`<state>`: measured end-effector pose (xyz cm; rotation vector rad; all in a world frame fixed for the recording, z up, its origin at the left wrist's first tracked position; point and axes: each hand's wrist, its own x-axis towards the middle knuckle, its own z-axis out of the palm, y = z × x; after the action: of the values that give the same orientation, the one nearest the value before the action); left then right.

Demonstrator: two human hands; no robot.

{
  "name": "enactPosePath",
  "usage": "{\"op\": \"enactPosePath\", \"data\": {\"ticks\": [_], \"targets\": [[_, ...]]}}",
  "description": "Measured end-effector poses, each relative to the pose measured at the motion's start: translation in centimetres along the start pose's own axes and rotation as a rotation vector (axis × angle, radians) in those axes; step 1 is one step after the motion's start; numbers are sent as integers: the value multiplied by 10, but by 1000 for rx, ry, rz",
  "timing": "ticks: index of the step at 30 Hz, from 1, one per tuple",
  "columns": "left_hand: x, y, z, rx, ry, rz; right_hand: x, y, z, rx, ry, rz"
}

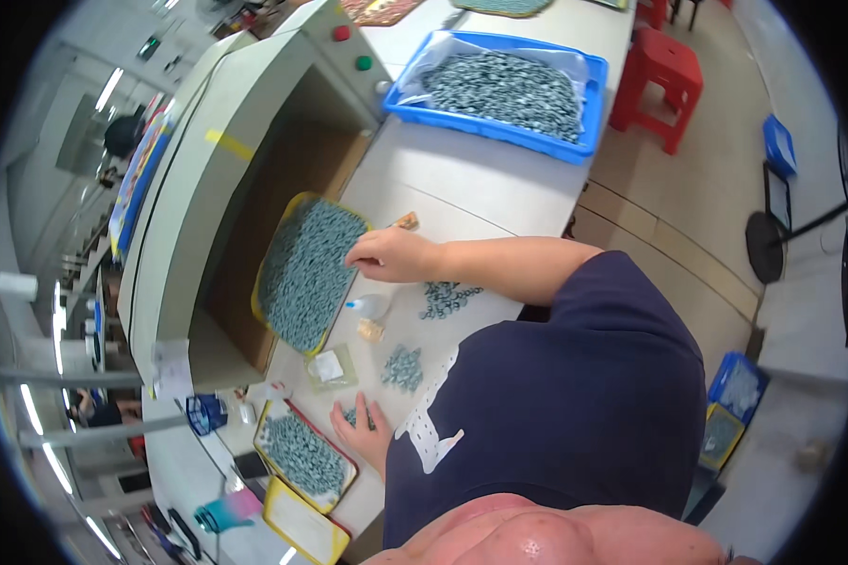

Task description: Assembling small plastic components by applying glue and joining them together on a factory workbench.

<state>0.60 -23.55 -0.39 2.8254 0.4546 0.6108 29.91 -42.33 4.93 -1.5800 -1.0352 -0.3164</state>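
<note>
My right hand (386,254) reaches over the right edge of a yellow-rimmed tray (262,282) filled with small grey-green pieces (311,273). Its fingers are curled together, and anything between them is too small to make out. My left hand (366,435) rests on the table with fingers spread, beside and partly over a few dark pieces (351,415). Between the hands lie a loose heap of pale grey-green pieces (402,368) and a translucent bottle with a blue tip (371,306). A darker group of round pieces (448,299) lies below my right forearm.
A grey box-like housing (198,207) stands over the filled tray. At the back is a blue bin (537,143) of similar pieces. Another tray of pieces (301,452), an emptier yellow-rimmed tray (301,527) and a teal-pink bottle (226,511) sit nearby. A red stool (664,80) stands beyond the table.
</note>
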Motion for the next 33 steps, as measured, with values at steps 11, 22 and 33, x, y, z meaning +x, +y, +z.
{"op": "enactPosePath", "data": {"ticks": [11,22,33], "targets": [[4,-19,-25,216,51,-4,5,-24,15,-12,-14,62],[21,-95,-72,219,-64,-12,43,-46,85,-55,-96,125],[50,-102,-82,98,-120,-25,66,-42,90,-97,-92,122]]}}
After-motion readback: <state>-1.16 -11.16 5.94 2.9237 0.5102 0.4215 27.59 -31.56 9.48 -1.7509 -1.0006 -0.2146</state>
